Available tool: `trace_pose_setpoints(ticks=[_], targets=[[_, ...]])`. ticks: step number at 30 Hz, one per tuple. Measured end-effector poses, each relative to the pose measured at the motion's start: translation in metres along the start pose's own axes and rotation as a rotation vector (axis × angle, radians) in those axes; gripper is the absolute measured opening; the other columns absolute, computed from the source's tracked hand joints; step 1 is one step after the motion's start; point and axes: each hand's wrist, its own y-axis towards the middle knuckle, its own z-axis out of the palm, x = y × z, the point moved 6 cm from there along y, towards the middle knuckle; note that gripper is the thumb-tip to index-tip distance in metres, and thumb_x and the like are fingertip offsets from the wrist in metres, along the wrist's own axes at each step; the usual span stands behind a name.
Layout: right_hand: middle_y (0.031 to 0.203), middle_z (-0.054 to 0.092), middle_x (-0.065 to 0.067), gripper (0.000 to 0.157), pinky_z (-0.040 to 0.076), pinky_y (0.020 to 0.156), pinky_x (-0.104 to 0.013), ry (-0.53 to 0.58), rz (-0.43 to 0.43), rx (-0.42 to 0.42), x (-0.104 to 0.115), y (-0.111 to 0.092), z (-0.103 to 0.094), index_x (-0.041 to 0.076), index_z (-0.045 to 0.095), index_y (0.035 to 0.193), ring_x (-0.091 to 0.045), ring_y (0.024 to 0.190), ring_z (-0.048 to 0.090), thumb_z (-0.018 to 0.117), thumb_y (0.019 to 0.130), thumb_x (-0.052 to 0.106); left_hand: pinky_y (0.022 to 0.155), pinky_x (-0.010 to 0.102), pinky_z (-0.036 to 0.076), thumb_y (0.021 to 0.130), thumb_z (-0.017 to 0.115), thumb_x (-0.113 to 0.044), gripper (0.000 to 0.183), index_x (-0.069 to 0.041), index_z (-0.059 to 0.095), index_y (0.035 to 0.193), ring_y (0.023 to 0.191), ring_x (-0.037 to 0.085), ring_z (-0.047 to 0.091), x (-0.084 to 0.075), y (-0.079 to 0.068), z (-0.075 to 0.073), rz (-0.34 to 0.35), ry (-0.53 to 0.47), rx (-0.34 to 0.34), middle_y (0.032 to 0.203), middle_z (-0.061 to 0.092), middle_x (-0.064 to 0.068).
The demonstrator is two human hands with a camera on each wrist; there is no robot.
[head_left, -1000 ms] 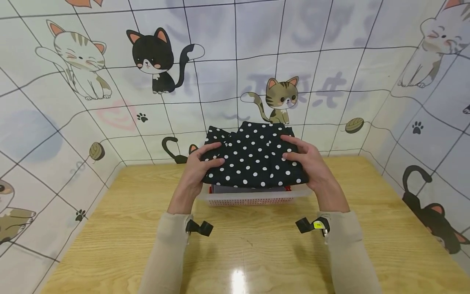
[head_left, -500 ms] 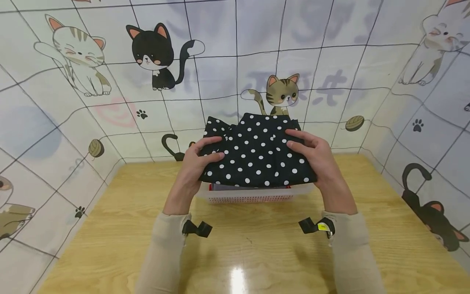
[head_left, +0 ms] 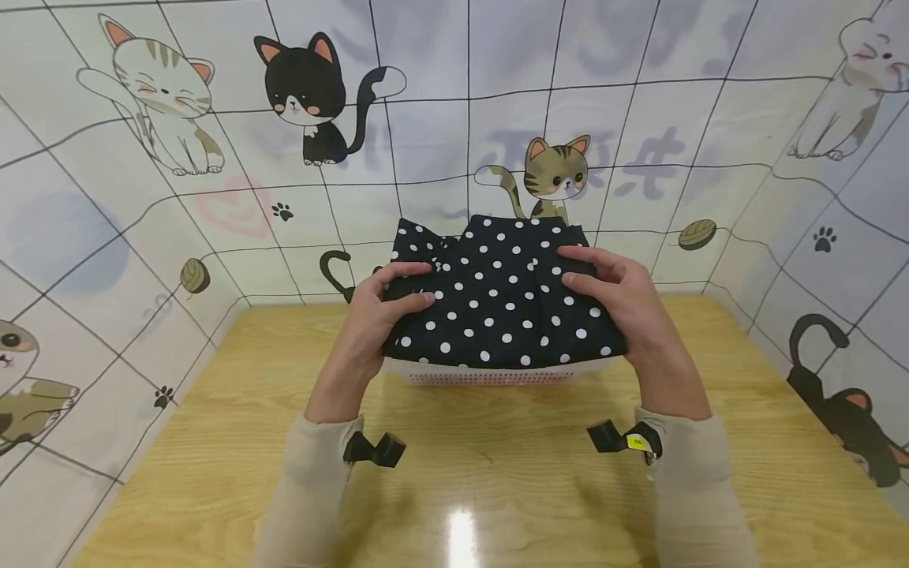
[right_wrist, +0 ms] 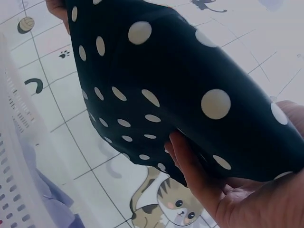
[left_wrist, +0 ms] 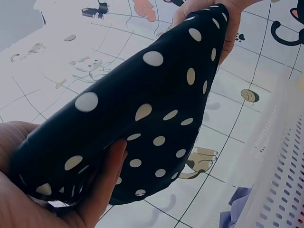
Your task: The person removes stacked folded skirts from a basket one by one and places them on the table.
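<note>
A folded black cloth with white polka dots (head_left: 490, 300) is held up between both hands in the head view. My left hand (head_left: 372, 319) grips its left side, thumb and fingertips on the near face. On the other side my right hand (head_left: 628, 304) grips the cloth the same way. In the left wrist view the dotted cloth (left_wrist: 156, 95) bends in a fold above the left fingers (left_wrist: 107, 183). From the right wrist the cloth (right_wrist: 180, 61) shows a rounded fold, with the right fingers (right_wrist: 190, 171) underneath. Its kind of garment cannot be told.
Behind and below the cloth stands a white perforated plastic basket (head_left: 490, 379) on the wooden table (head_left: 490, 457). Purple-grey fabric (left_wrist: 235, 206) lies inside it. Cat-printed sheets (head_left: 440, 102) hang at the back and sides.
The cloth has come up and slightly nearer, and looks a bit wider as the right hand shifted right. It now hides the basket's contents in the head view. Both grips stay the same.
</note>
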Motion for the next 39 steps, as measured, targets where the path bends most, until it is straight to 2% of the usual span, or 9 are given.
trace_pose_setpoints(ticks=[4, 7, 12, 18, 23, 25, 31, 34, 39], targets=[[0.121, 0.065, -0.003, 0.044, 0.064, 0.074, -0.029, -0.036, 0.027, 0.031, 0.004, -0.007, -0.007, 0.012, 0.062, 0.139, -0.011, 0.090, 0.075, 0.074, 0.096, 0.016, 0.076, 0.029, 0.064, 0.090, 0.076, -0.009, 0.042, -0.014, 0.068, 0.130, 0.094, 0.016, 0.070, -0.003, -0.005, 0.005, -0.005, 0.006, 0.030, 0.135, 0.049, 0.002], [0.123, 0.063, -0.005, 0.044, 0.065, 0.075, -0.031, -0.018, 0.038, 0.063, 0.005, -0.012, -0.011, 0.012, 0.060, 0.139, -0.014, 0.091, 0.076, 0.072, 0.097, 0.013, 0.076, 0.030, 0.064, 0.090, 0.076, -0.011, 0.039, -0.016, 0.068, 0.128, 0.094, 0.016, 0.071, -0.006, -0.010, 0.009, 0.001, 0.006, 0.053, 0.135, 0.049, 0.003], [0.123, 0.064, -0.005, 0.040, 0.065, 0.072, -0.031, -0.047, 0.036, 0.056, 0.008, -0.019, -0.017, 0.017, 0.062, 0.136, -0.014, 0.088, 0.076, 0.072, 0.097, 0.013, 0.076, 0.032, 0.065, 0.090, 0.075, -0.010, 0.039, -0.016, 0.067, 0.127, 0.091, 0.018, 0.073, -0.016, -0.023, 0.018, 0.019, 0.009, 0.100, 0.132, 0.053, 0.008], [0.122, 0.064, -0.005, 0.039, 0.065, 0.070, -0.032, -0.052, 0.020, 0.068, 0.012, -0.022, -0.014, 0.018, 0.062, 0.135, -0.016, 0.087, 0.077, 0.071, 0.098, 0.013, 0.077, 0.032, 0.064, 0.089, 0.076, -0.009, 0.040, -0.016, 0.067, 0.128, 0.092, 0.018, 0.072, -0.021, -0.034, 0.019, 0.035, 0.023, 0.089, 0.130, 0.056, 0.008], [0.124, 0.062, -0.006, 0.040, 0.065, 0.073, -0.033, -0.043, 0.006, 0.116, 0.014, -0.025, -0.003, 0.015, 0.061, 0.137, -0.017, 0.090, 0.077, 0.069, 0.098, 0.009, 0.079, 0.032, 0.064, 0.090, 0.074, -0.006, 0.042, -0.016, 0.066, 0.129, 0.096, 0.018, 0.071, -0.018, -0.041, 0.009, 0.024, 0.030, 0.080, 0.132, 0.055, 0.006], [0.127, 0.061, -0.008, 0.045, 0.065, 0.075, -0.033, -0.097, -0.005, 0.157, 0.014, -0.025, 0.005, 0.014, 0.057, 0.141, -0.016, 0.093, 0.076, 0.069, 0.098, 0.008, 0.078, 0.032, 0.064, 0.090, 0.074, -0.006, 0.042, -0.016, 0.066, 0.130, 0.095, 0.017, 0.072, -0.017, -0.044, 0.002, 0.022, 0.037, 0.069, 0.132, 0.056, 0.006], [0.141, 0.053, -0.017, 0.084, 0.064, 0.085, -0.038, -0.262, -0.063, 0.362, 0.004, -0.024, 0.038, 0.019, 0.034, 0.160, -0.023, 0.111, 0.069, 0.075, 0.089, 0.002, 0.074, 0.033, 0.065, 0.091, 0.074, -0.006, 0.038, -0.017, 0.069, 0.127, 0.086, 0.016, 0.074, -0.013, -0.053, -0.023, 0.012, 0.092, 0.014, 0.124, 0.060, 0.007], [0.144, 0.051, -0.020, 0.091, 0.063, 0.089, -0.037, -0.236, -0.084, 0.416, -0.001, -0.024, 0.055, 0.020, 0.031, 0.161, -0.025, 0.116, 0.066, 0.078, 0.086, 0.000, 0.074, 0.033, 0.065, 0.092, 0.075, -0.007, 0.037, -0.018, 0.070, 0.126, 0.086, 0.015, 0.075, -0.013, -0.057, -0.037, 0.009, 0.107, -0.001, 0.124, 0.059, 0.006], [0.140, 0.055, -0.021, 0.081, 0.063, 0.087, -0.037, -0.146, -0.134, 0.410, -0.007, -0.020, 0.077, 0.015, 0.038, 0.157, -0.021, 0.112, 0.069, 0.076, 0.086, -0.001, 0.072, 0.034, 0.065, 0.093, 0.074, -0.006, 0.039, -0.016, 0.070, 0.130, 0.085, 0.013, 0.076, -0.014, -0.060, -0.059, 0.017, 0.073, 0.003, 0.127, 0.058, 0.006]])
